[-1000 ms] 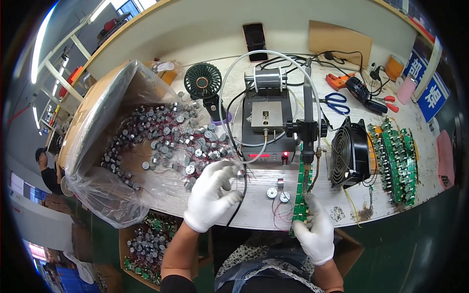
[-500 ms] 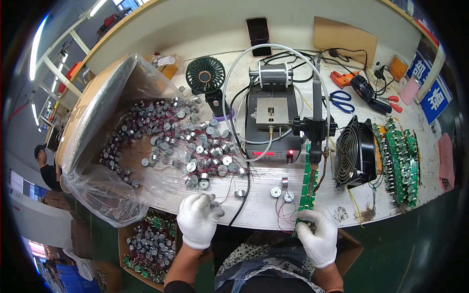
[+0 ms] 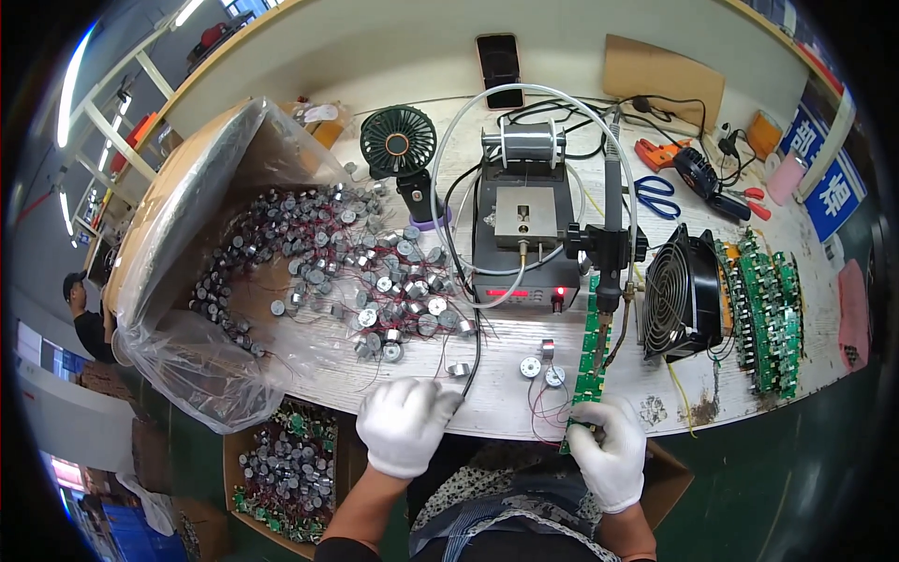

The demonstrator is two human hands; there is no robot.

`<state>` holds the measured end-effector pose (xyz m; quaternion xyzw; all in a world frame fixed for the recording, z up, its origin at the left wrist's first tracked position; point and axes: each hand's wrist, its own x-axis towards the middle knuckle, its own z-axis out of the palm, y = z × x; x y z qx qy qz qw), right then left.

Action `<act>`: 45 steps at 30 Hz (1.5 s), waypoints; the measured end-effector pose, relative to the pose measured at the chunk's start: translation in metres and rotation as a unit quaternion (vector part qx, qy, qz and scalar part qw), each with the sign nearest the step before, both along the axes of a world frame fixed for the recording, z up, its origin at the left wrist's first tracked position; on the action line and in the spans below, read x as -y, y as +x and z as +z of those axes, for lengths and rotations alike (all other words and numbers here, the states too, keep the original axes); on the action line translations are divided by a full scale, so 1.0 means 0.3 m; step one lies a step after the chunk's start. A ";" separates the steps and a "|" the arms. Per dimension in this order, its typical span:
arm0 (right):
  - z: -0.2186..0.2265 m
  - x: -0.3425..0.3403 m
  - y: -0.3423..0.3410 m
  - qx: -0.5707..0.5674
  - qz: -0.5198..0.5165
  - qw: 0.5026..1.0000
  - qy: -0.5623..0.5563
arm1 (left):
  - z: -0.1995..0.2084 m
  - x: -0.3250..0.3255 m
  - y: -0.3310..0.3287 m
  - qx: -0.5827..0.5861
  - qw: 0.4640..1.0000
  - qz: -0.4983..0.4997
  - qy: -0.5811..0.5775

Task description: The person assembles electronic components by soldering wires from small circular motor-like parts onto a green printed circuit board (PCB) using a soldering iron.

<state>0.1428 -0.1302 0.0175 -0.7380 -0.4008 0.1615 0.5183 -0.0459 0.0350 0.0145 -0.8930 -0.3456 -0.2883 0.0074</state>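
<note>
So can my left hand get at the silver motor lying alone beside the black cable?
Probably yes: the left hand is close to the silver motor, with nothing visible between them; the black cable passes on the motor's right.

We cannot see whether the left grip holds anything; its fingers curl out of sight by the surface's near edge. The right grip covers part of the board at that edge. The iron hides some of the board's farther stretch, and we cannot tell whether its tip touches. Toward the left edge, the clear bag veils the carton, and we cannot trace the motors' tangled wires. The display's characters are too small to make out.
</note>
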 end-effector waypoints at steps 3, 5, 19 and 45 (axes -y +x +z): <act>-0.002 -0.002 -0.006 0.001 -0.002 1.000 0.005 | -0.002 -0.025 0.046 0.007 0.999 0.048 -0.013; 0.002 -0.005 -0.002 0.011 0.001 1.000 -0.002 | 0.006 -0.022 0.081 -0.011 0.999 0.049 -0.009; -0.009 0.002 0.021 0.049 0.066 0.997 0.001 | 0.049 0.080 0.160 -0.004 0.984 -0.173 -0.044; 0.001 -0.016 0.000 0.020 0.018 1.000 0.017 | 0.037 0.049 0.192 0.012 0.977 -0.211 -0.028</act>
